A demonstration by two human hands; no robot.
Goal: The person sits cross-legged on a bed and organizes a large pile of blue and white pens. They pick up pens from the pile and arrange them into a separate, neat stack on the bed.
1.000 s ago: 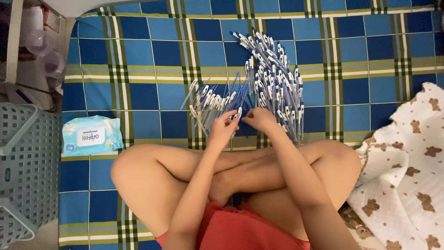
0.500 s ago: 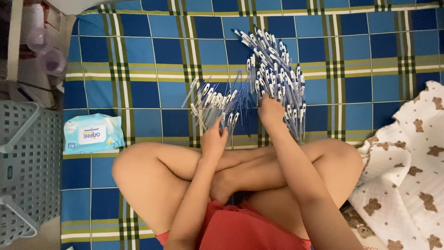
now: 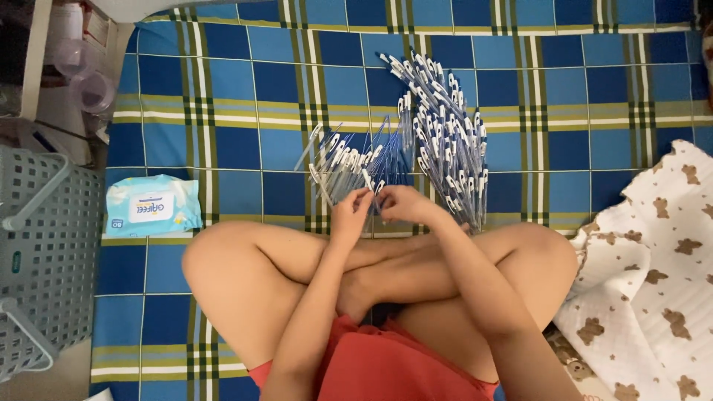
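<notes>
Blue, green & white checked cloth (image 3: 223, 89) covers the floor where we sit w/ our legs crossed. On it, right in front of our knees, lie lots of thin pens. One big pile of pens (image 3: 445, 141) runs up and away from us, w/ white and dark blue ends. A smaller bunch of pens (image 3: 349, 160) is spread like a fan just left of it.

Our left hand (image 3: 350, 215) and right hand (image 3: 401, 202) meet at the near edge of the small bunch. Both are curled in, fingers pinched close together. It looks like we pinch one pen between them, but it's too small to be sure.

We think the pens are very light, stiff & smooth plastic, so they can roll and slip. They won't break easy. Best to take one by the middle of its thin body w/ finger and thumb, not by the tip.

Left of us sits a pale blue pack of wipes (image 3: 152, 206), and past it a grey basket (image 3: 44, 252) w/ holes. On our right lies a white blanket w/ brown bears (image 3: 653, 275).
</notes>
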